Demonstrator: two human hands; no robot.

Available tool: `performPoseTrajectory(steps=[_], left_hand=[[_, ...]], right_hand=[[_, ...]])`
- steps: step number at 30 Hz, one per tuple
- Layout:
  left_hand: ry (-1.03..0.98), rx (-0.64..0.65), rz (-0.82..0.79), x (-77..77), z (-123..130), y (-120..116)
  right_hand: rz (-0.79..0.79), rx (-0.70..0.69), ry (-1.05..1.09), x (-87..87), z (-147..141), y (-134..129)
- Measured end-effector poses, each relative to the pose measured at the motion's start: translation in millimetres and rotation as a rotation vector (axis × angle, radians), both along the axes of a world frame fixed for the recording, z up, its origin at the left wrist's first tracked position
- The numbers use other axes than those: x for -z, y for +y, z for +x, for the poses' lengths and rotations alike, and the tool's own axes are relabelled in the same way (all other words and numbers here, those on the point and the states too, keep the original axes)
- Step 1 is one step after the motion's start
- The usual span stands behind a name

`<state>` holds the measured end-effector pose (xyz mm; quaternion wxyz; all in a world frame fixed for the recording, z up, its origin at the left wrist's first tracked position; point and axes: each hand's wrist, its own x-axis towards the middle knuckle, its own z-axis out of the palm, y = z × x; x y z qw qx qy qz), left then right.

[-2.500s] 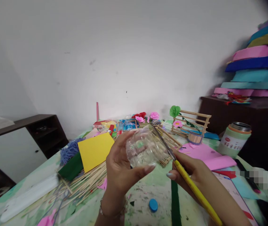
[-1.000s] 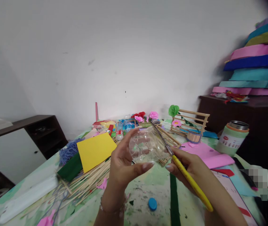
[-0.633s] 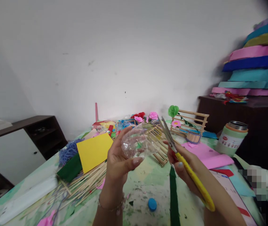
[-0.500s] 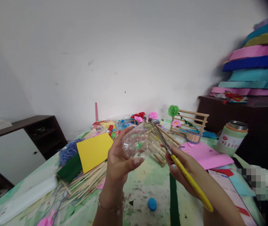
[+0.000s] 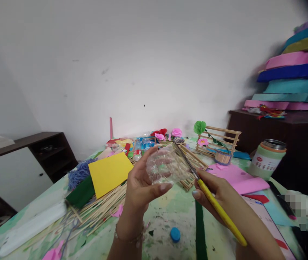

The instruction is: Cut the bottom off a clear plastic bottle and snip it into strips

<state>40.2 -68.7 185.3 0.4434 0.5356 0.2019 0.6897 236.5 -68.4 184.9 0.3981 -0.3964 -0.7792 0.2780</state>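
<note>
A clear plastic bottle piece (image 5: 165,166) is held up over the table in my left hand (image 5: 143,184), with the thumb below it and the fingers behind. My right hand (image 5: 213,191) grips a tool with a long yellow handle (image 5: 221,213) and thin metal blades, which look like scissors. The metal end points up and to the left, beside the right rim of the plastic piece; whether it touches cannot be made out. On the table below lies a blue bottle cap (image 5: 175,234).
Yellow card (image 5: 110,173), thin wooden sticks (image 5: 100,213) and blue yarn (image 5: 79,175) lie at left. A small wooden rack (image 5: 224,135), pink paper (image 5: 235,180) and a green jar (image 5: 264,160) stand or lie at right. Paper flowers (image 5: 176,132) are at the back.
My left hand and the plastic piece have shifted slightly right, and the piece has turned a little. My right hand with the yellow-handled tool has moved slightly right.
</note>
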Motion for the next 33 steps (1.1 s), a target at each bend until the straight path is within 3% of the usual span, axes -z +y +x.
performPoseTrajectory(steps=[10,14,19,29,33], left_hand=[[-0.022,0.003,0.008,-0.2,1,-1],[-0.042,-0.009,0.042,2.0,0,5],[-0.056,-0.015,0.032,1.0,-1,3],[-0.055,0.084,-0.046,1.7,0,6],[-0.11,0.124,-0.148,-2.7,2,8]], right_hand=[[0.019,0.111,0.058,5.7,0,5],[0.025,0.053,0.115,8.3,0,7],[0.066,0.035,0.019,2.2,-3,2],[0.0,0.08,-0.025,7.0,-1,9],[0.013,0.159,0.141,6.3,-4,6]])
